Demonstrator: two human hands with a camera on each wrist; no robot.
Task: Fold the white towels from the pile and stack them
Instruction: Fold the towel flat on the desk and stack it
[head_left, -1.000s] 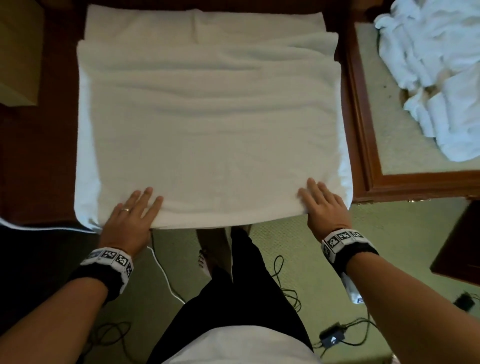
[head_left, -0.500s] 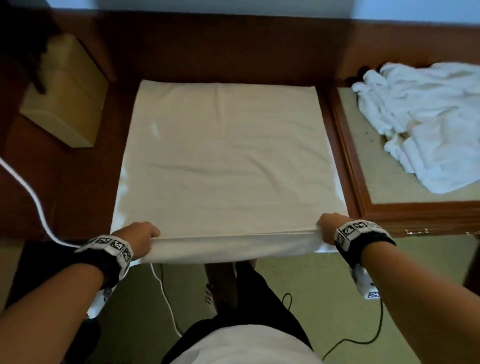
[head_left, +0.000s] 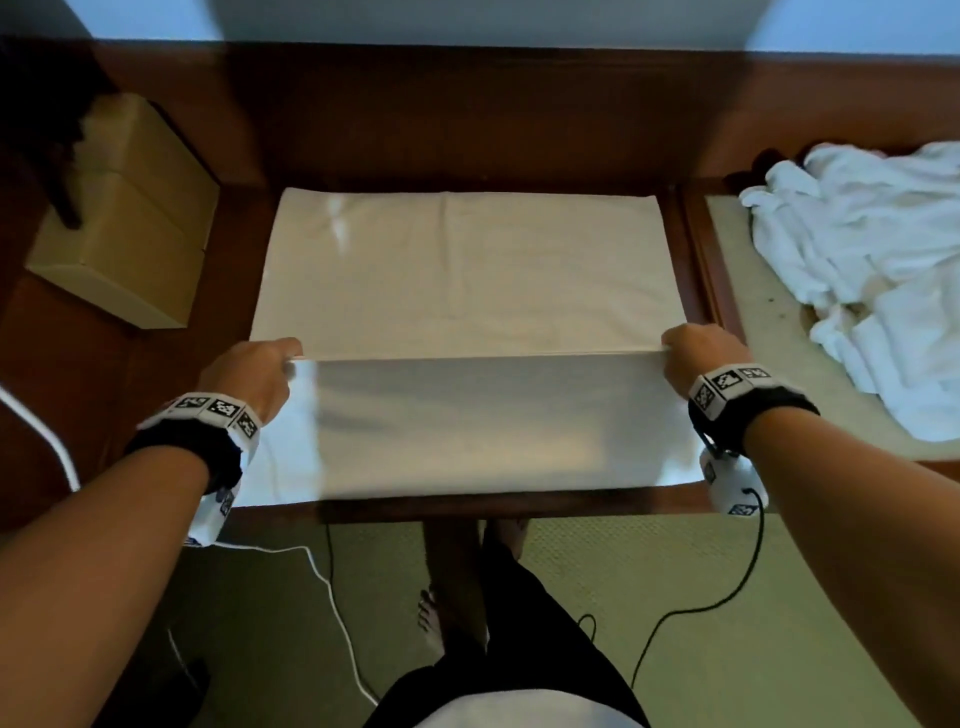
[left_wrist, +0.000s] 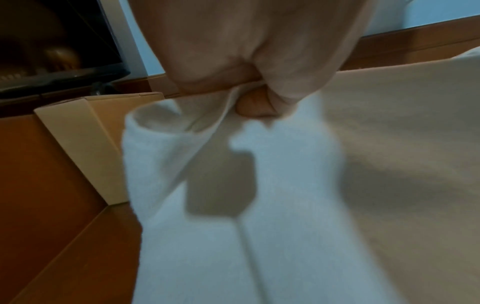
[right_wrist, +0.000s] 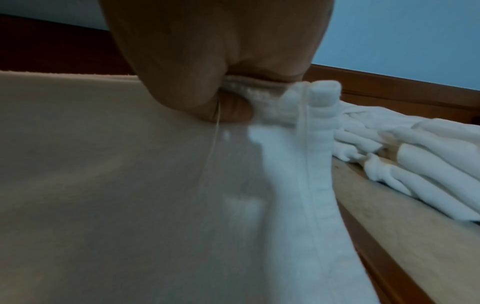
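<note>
Towel (head_left: 467, 280) lies spread on the table (head_left: 467, 512), its near edge raised and pinched at each corner by curled fingers of the left hand (head_left: 249, 376) and right hand (head_left: 698, 358); carry both corners forward level, matching far corners beyond the fingers.

Both forearms bare, no sleeves. Left hand (head_left: 249, 375) and right hand (head_left: 693, 358) each wear a black wristband (head_left: 182, 452) topped by a white strip of black-and-white square markers (head_left: 215, 408). Under each band hangs a white camera pod (head_left: 732, 486); the right pod trails a black cable (head_left: 696, 610), the left a white cable (head_left: 332, 597). Below the bands: white shirt (head_left: 498, 714), black trousers (head_left: 545, 623), bare feet.
</note>
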